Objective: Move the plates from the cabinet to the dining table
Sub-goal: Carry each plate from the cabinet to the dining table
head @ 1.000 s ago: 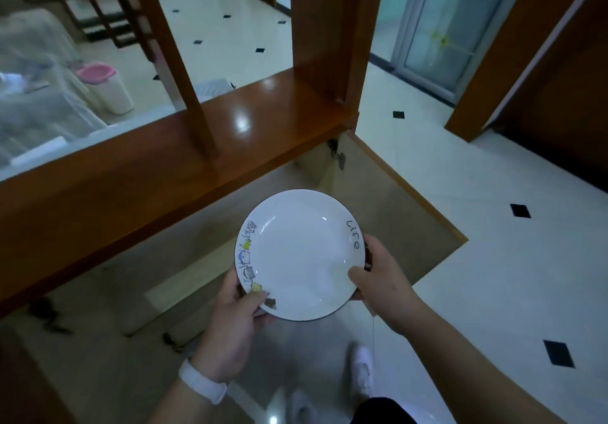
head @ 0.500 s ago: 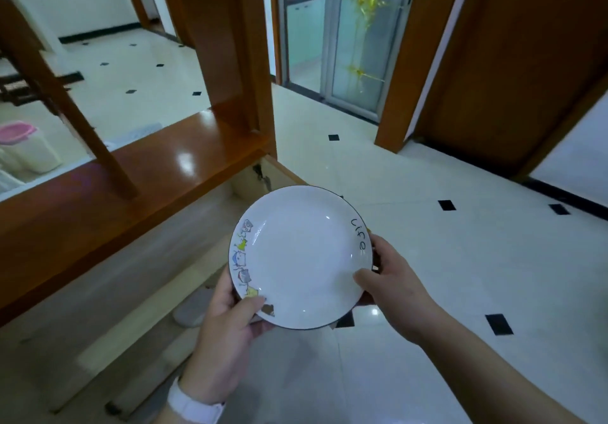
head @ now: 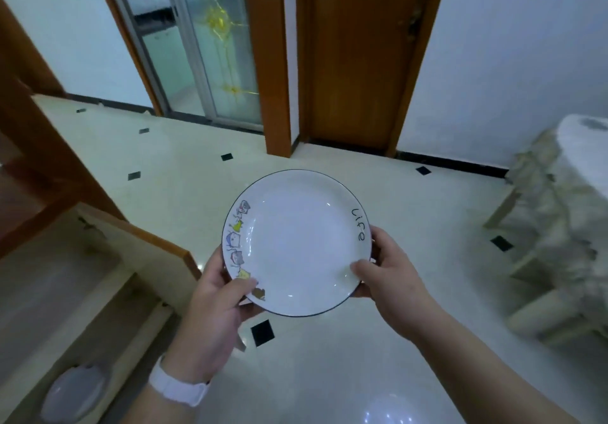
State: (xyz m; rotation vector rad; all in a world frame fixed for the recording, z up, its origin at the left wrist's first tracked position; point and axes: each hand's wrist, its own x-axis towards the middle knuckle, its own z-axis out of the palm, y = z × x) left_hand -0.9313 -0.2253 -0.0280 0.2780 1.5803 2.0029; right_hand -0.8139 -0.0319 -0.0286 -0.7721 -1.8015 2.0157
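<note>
Second dish (head: 74, 394): one, pale and round, far lower left of the plate, lying inside the cabinet.
Cabinet (head: 141, 242): one, left of the plate, its wooden door swung open.
Wristband (head: 179, 387): one, white, below and left of the plate, on the left wrist.
Glass door (head: 204, 45): one, above and left of the plate, with a yellow pattern on it.
Left hand (head: 214, 302): one, gripping the plate's lower left edge, thumb on top by the cartoon figures, fingers underneath.
Plate (head: 296, 242): one held, white with a dark rim line, five small cartoon figures on its left and the word "Life" on its right; it is in the air over the floor, clear of the cabinet.
Wooden door (head: 358, 55): one, above the plate, closed.
Right hand (head: 391, 279): one, gripping the plate's right edge, thumb on top, fingers curled under.
Floor tiles (head: 262, 332): seven dark diamonds in view around the plate.
Draped table (head: 559, 226): one, far right of the plate, under pale cloth.
</note>
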